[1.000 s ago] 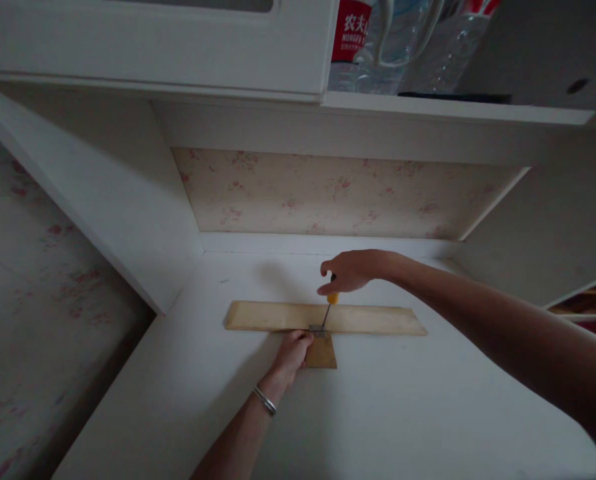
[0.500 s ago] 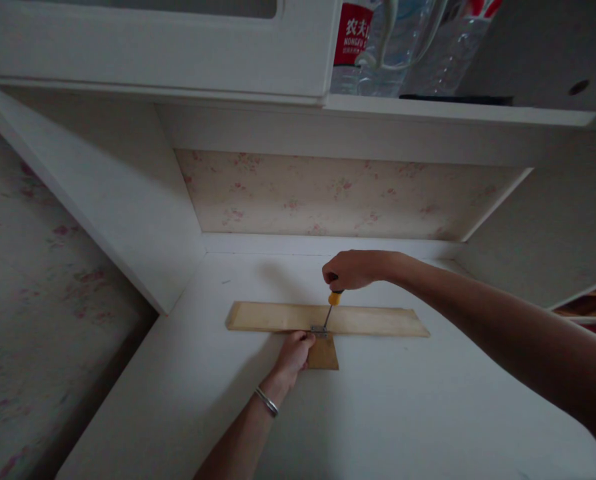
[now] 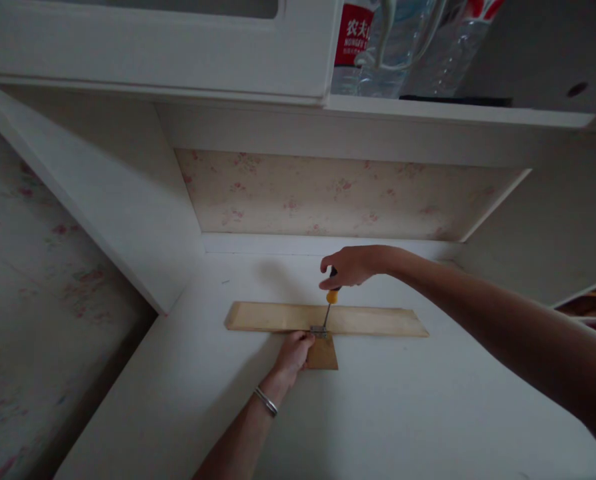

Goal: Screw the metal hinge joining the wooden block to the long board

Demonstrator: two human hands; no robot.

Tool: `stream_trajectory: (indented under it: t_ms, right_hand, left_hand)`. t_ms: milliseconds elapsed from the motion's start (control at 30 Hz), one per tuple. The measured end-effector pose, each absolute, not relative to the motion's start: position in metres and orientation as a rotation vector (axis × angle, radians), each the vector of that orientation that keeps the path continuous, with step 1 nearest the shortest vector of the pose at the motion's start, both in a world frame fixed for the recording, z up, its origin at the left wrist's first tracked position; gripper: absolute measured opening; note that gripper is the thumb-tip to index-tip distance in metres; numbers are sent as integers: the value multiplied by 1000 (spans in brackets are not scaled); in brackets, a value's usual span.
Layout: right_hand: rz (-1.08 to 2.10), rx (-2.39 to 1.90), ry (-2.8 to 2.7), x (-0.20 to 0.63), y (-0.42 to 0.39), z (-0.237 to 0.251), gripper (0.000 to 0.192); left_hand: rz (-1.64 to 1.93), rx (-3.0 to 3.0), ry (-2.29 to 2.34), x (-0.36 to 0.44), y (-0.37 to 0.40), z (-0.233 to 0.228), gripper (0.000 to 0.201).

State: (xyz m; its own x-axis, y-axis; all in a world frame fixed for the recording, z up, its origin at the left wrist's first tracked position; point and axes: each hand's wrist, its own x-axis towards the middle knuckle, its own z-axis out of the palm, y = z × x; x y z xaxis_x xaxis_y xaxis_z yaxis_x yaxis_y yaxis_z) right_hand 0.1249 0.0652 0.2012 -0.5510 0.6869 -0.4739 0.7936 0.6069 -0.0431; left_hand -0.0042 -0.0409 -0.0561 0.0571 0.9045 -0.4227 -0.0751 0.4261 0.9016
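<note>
My right hand (image 3: pixel 351 265) grips the top of a screwdriver (image 3: pixel 331 301) with a yellow and black handle, held nearly upright. Its tip rests on a small metal bracket (image 3: pixel 319 329) at the join of two wooden pieces. A long pale wooden plank (image 3: pixel 378 321) lies across the white desk (image 3: pixel 403 413). A shorter wooden piece (image 3: pixel 324 353) butts against its near edge. My left hand (image 3: pixel 293 353), with a silver bangle on the wrist, presses on the short piece beside the bracket.
White side panels (image 3: pixel 128 200) close in the desk niche at left and right. Floral wallpaper (image 3: pixel 328 193) covers the back. On the shelf above stand a red-labelled water bottle (image 3: pixel 351 40) and a clear jug (image 3: pixel 403 40).
My right hand has turned slightly on the screwdriver handle and its fingers have shifted. The plank, bracket and left hand stay where they were.
</note>
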Motion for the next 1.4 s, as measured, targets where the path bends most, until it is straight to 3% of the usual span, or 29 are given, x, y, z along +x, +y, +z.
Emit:
stream_trajectory:
  t_ms: [67,167,267,367,533,600,700,767,867,1000,1100,1200,1267,1400]
  right_hand:
    - [-303,1288,2284,124,66,200,51]
    - [-311,1102,2391,125,65,199,34]
    - [-350,998,2563,126,64,200,48]
    - [-300,1235,2377,126,62,199,52]
    - [-241,961,2532,129,62,195,30]
    - [-277,908,2646,130,63,193,38]
    - [-246,1192,2495,130,64,192,49]
    - [-226,1271,2369,130,64,192,46]
    - [-295,1016,2527,133,63,192,30]
    - [-351,1099,2567,132,60,193,49]
    - [-211,1264,2407,131,59,194,41]
    - [-250,1004,2597,133,58,194,29]
    - [-302,942,2683,135,59,193,39]
    - [-219,1250,2446,137,60,191,44]
  left_hand:
    - [896,835,1295,-4,-41,-56,24]
    - [890,840,1305,-4,-41,-56,21]
    - [888,844,1309,-3,-40,-56,17]
    - [894,833,1315,-3,-41,-55,15]
    - [902,825,1298,-3,-41,-54,14]
    - [903,812,1283,-4,-41,-53,14]
    - [899,781,1276,-4,-40,-52,15]
    - [901,763,1281,-4,-40,-52,16]
    - [906,758,1282,-4,-41,-51,15]
    - [906,754,1266,-4,-41,-48,14]
    - [903,732,1267,-4,-41,-47,13]
    - [908,742,1267,-4,-41,-47,15]
    - [907,754,1261,-4,-41,-47,14]
    - [913,763,1277,-4,-42,-45,13]
